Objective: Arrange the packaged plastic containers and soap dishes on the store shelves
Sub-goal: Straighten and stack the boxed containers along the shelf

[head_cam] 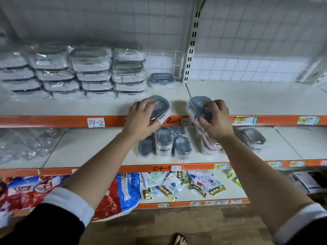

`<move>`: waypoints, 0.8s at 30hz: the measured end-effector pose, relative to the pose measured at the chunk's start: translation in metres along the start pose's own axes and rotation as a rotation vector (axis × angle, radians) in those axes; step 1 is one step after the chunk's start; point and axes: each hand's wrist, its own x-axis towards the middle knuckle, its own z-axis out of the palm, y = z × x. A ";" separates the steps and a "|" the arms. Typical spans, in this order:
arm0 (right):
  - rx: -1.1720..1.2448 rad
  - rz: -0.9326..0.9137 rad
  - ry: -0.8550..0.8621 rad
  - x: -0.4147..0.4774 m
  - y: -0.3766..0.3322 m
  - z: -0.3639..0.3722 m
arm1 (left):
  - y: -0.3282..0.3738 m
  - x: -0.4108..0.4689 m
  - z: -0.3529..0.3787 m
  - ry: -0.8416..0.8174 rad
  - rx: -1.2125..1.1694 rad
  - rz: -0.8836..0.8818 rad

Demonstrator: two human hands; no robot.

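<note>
My left hand (142,119) grips a packaged grey soap dish (161,105) at the front edge of the upper shelf (247,101). A second grey soap dish (198,103) is gripped by my right hand (216,119) just to the right, tilted up over the shelf lip. One more soap dish (161,80) sits at the back of that shelf. Left of it stand stacks of wrapped plastic containers (92,71). On the middle shelf (85,147), several packaged soap dishes (163,142) lie below my hands, and another soap dish (254,138) sits to the right.
Orange shelf lips carry labels, such as 04-2 (95,122). A slotted upright (191,43) divides the upper shelf. Clear wrapped items (24,145) fill the middle shelf's left. The bottom shelf holds red and blue bags (115,195) and small sachets (177,186). A sandalled foot (180,239) shows on the wood floor.
</note>
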 end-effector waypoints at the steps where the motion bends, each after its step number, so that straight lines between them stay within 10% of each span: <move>1: -0.017 -0.007 -0.049 0.009 0.003 0.001 | -0.003 0.009 0.004 -0.030 0.014 -0.013; 11: -0.110 0.061 -0.268 0.090 0.054 0.022 | -0.010 0.070 0.020 -0.150 0.008 -0.077; 24: -0.037 0.013 -0.131 0.115 0.063 0.046 | -0.013 0.122 0.039 -0.112 -0.101 0.030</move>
